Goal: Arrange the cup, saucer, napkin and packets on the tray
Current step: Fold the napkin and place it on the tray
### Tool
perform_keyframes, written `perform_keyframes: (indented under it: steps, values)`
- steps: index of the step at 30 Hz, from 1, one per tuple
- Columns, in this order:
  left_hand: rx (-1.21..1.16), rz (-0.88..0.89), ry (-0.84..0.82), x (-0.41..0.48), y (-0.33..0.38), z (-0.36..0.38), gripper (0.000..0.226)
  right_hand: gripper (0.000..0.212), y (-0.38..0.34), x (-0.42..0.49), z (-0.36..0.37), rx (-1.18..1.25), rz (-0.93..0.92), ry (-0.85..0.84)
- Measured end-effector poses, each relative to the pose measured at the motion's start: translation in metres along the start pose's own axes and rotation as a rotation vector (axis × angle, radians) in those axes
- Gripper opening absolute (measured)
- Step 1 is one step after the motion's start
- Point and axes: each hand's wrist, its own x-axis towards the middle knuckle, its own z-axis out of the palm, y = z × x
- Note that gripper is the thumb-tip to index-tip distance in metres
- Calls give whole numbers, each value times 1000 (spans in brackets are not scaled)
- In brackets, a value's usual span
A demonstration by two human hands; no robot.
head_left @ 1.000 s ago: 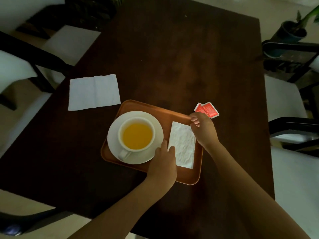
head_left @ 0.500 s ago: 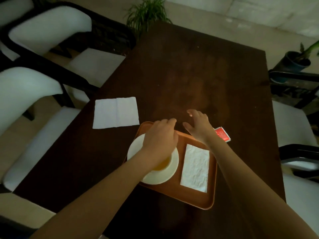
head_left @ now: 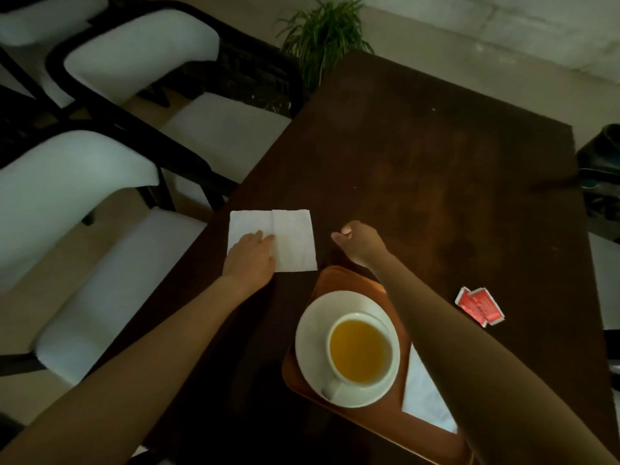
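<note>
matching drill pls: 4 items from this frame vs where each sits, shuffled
Items:
1. white cup of yellow tea
2. red packets
3. left hand
4. folded white napkin, half hidden by the right forearm

Places:
A. bare dark table, right of the tray
B. on the white saucer
C. on the orange tray, right of the saucer
D. on the unfolded white napkin

Pairs: 1-B, 2-A, 3-D, 4-C

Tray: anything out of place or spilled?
No spill. The red packets lie on the table, off the tray. A second napkin lies off-tray under the left hand.
</note>
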Motion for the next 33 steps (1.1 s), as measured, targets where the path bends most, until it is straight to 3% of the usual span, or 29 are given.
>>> perform_keyframes:
  steps: [6, 14, 18, 21, 28, 33]
  values:
    - [63, 61, 12, 16, -41, 19, 54, 29, -18, 24, 40, -22, 138, 10]
    - [74, 199, 5, 23, -61, 38, 57, 32, -37, 41, 68, -100, 243, 100]
    - [84, 218, 26, 22, -62, 42, 58, 20, -36, 47, 73, 14, 261, 97]
    - [94, 221, 42, 21, -64, 44, 58, 6, -33, 46, 70, 155, 229, 88]
    - [67, 238, 4, 21, -66, 40, 59, 24, -45, 37, 64, 408, 85, 142]
    - [-277, 215, -9, 21, -74, 22, 57, 33, -76, 24, 70, 467, -106, 130]
